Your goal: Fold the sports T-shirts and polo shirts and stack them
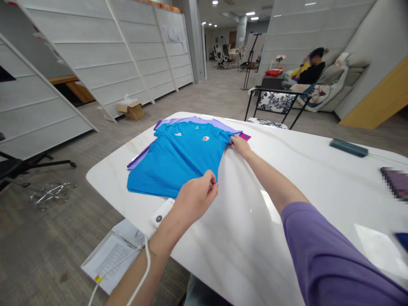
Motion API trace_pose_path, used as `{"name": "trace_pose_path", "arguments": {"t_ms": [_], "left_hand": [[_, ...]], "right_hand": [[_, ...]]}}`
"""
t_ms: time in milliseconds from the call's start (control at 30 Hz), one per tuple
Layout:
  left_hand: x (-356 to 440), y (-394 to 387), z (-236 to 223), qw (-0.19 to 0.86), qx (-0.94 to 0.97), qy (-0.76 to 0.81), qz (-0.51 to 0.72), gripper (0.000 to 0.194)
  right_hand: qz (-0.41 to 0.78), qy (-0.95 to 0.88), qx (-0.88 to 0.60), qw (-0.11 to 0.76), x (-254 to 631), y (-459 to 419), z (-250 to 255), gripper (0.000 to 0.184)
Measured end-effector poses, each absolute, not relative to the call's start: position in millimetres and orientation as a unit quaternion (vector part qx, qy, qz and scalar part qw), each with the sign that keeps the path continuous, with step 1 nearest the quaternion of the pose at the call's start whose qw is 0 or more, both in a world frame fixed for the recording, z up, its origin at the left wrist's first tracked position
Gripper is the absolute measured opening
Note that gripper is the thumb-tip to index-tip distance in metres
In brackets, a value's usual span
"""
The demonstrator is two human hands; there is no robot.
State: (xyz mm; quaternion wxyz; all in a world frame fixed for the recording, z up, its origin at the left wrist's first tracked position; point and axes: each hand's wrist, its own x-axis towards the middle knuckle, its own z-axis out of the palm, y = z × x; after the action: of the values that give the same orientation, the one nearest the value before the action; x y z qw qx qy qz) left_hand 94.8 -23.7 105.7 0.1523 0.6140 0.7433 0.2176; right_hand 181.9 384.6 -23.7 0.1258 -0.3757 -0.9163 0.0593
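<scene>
A blue T-shirt [181, 155] lies spread face up on the white table [255, 204], its collar toward the far edge and its hem toward me. Small white logos and a red-star badge show on its chest. My right hand [240, 146] pinches the sleeve at the right. Closed near the lower right corner of the hem is my left hand [198, 194], its fingertips pressed together on the fabric edge. A lilac garment [227, 124] with darker purple edges lies under the blue shirt and sticks out at the top and left.
A white device [163, 211] with a cable sits by the table's near left edge, beside my left wrist. Farther right lie a dark green case [348, 147] and a pixelated phone-like item [395, 182]. A chair [276, 103] stands behind the table; a person [314, 68] sits beyond it.
</scene>
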Motion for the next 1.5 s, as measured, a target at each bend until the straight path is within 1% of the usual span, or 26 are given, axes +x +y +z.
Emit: {"name": "trace_pose_path", "arguments": {"t_ms": [167,300,500,567,633,700,733,800,867,900,933,1000,1100,1200,1267,1367,1433,1500], "left_hand": [[171,-21,82,0.248,0.669,0.681,0.163,0.005],[249,-20,53,0.324,0.71,0.611,0.131,0.008],[383,-39,16,0.427,0.745,0.497,0.125,0.013],[419,-49,14,0.483,0.749,0.437,0.123,0.02],[438,-52,17,0.516,0.76,0.375,0.122,0.033],[436,-41,19,0.481,0.786,0.357,0.152,0.045],[427,-27,19,0.436,0.8,0.372,0.176,0.048],[396,14,14,0.315,0.813,0.436,0.224,0.05],[355,68,3,0.211,0.804,0.504,0.236,0.053],[333,96,-4,0.165,0.795,0.538,0.227,0.055],[311,122,-13,0.126,0.781,0.573,0.213,0.058],[273,165,-33,0.066,0.748,0.636,0.176,0.068],[235,198,-62,0.041,0.704,0.698,0.124,0.082],[222,207,-81,0.044,0.674,0.729,0.111,0.093],[221,213,-82,0.049,0.668,0.732,0.124,0.095],[211,234,-74,0.045,0.671,0.725,0.148,0.089],[195,251,-68,0.048,0.674,0.722,0.145,0.087],[173,266,-63,0.063,0.674,0.724,0.129,0.088]], "right_hand": [[0.004,-0.913,-0.393,0.112,281,386,-22,0.032],[-0.024,-0.899,-0.43,0.074,395,374,-21,0.034],[-0.035,-0.86,-0.508,0.011,572,320,-17,0.034],[-0.041,-0.839,-0.543,-0.019,627,300,-12,0.033],[-0.04,-0.812,-0.579,-0.067,676,282,-7,0.028],[-0.042,-0.787,-0.607,-0.097,710,271,-5,0.026],[-0.04,-0.781,-0.618,-0.087,720,269,-6,0.028],[-0.011,-0.78,-0.625,-0.012,725,272,-11,0.04],[0.051,-0.787,-0.61,0.077,712,283,-22,0.055],[0.083,-0.789,-0.6,0.102,702,289,-29,0.06],[0.107,-0.79,-0.594,0.106,691,296,-36,0.065],[0.125,-0.783,-0.605,0.073,673,308,-51,0.075],[0.111,-0.748,-0.654,0.02,665,321,-70,0.094],[0.09,-0.707,-0.701,0.023,676,335,-77,0.111],[0.088,-0.693,-0.715,0.029,686,345,-75,0.121],[0.108,-0.687,-0.718,0.023,697,359,-68,0.126],[0.118,-0.681,-0.723,0.021,701,362,-64,0.129],[0.113,-0.667,-0.735,0.039,704,358,-63,0.128]]}}
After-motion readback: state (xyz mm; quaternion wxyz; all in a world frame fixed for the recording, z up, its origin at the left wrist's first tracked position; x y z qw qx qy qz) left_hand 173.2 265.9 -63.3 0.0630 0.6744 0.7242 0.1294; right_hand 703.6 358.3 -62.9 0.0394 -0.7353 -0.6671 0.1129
